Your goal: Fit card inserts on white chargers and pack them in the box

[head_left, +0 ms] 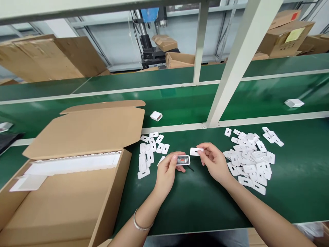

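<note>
My left hand (168, 165) is closed around a small white plastic housing (183, 160); its open end faces me and shows a reddish-orange part inside. Just to the right, my right hand (212, 159) pinches a flat white cover plate (195, 151) with a dark slot in it. A narrow gap separates plate and housing. Beyond my left hand lies a small group of white slotted plates (147, 151). A larger heap of similar plates (250, 159) spreads to the right of my right hand. Under the housing a thin dark stick-like piece (191, 168) shows.
An open cardboard box (113, 192) stands at the left, its lid folded back. On the green strip behind the table lie a white housing (156, 116) and another white block (294, 103). A pale metal post (231, 65) rises behind my right hand.
</note>
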`<state>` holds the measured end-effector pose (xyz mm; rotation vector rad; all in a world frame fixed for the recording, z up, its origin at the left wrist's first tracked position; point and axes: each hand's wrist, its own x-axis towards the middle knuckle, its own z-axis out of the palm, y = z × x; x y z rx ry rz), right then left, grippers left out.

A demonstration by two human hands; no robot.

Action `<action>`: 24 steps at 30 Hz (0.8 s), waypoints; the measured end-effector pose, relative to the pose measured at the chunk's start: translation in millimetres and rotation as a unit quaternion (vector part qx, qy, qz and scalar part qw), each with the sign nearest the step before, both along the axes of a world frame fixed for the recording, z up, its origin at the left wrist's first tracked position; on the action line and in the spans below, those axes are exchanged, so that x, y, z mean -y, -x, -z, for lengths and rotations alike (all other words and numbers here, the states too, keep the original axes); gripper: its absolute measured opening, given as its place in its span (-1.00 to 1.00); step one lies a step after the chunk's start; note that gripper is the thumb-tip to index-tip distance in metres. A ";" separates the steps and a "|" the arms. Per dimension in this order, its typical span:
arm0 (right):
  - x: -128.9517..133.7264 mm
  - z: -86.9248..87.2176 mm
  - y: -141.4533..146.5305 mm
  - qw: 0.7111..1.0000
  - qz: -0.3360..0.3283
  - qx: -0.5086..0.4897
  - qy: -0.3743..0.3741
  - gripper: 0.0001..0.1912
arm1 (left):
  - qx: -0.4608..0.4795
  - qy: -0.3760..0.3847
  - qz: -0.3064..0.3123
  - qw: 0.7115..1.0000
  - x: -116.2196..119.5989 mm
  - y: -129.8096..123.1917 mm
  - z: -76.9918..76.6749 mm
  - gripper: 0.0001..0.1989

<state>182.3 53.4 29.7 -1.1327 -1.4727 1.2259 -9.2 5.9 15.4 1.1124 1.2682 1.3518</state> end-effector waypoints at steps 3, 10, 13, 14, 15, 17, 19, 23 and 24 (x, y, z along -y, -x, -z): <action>-1.0 1.6 1.1 0.998 -0.009 -0.046 0.034 -0.64 | 0.006 0.011 0.005 1.000 1.3 -1.5 0.4 -0.43; -2.2 1.6 2.3 0.988 -0.021 -0.126 0.090 -0.63 | -0.020 -0.014 -0.007 1.000 3.7 -1.7 1.6 -0.54; 1.1 0.1 3.7 0.989 -0.036 -0.121 0.079 -0.64 | -0.042 -0.031 -0.005 0.999 3.8 -0.5 4.1 -0.58; 2.6 -0.1 4.5 0.990 -0.040 -0.114 0.072 -0.64 | -0.051 -0.034 -0.003 0.998 3.8 -0.3 5.0 -0.59; 4.3 -0.1 5.4 0.991 -0.046 -0.105 0.066 -0.64 | -0.061 -0.036 -0.003 0.997 3.7 -0.2 6.0 -0.60; 7.8 0.5 8.0 0.992 -0.063 -0.088 0.058 -0.64 | -0.082 -0.042 -0.001 0.996 4.0 -0.9 7.6 -0.62; 11.1 1.7 11.1 0.993 -0.074 -0.081 0.053 -0.66 | -0.095 -0.049 0.004 0.994 4.8 -2.7 8.8 -0.64; 15.5 4.5 15.9 0.994 -0.066 -0.083 0.023 -0.67 | -0.097 -0.056 0.027 0.993 6.8 -7.3 9.3 -0.67; 15.9 5.2 16.4 0.994 -0.066 -0.081 0.018 -0.66 | -0.102 -0.060 0.029 0.993 7.1 -8.2 9.0 -0.68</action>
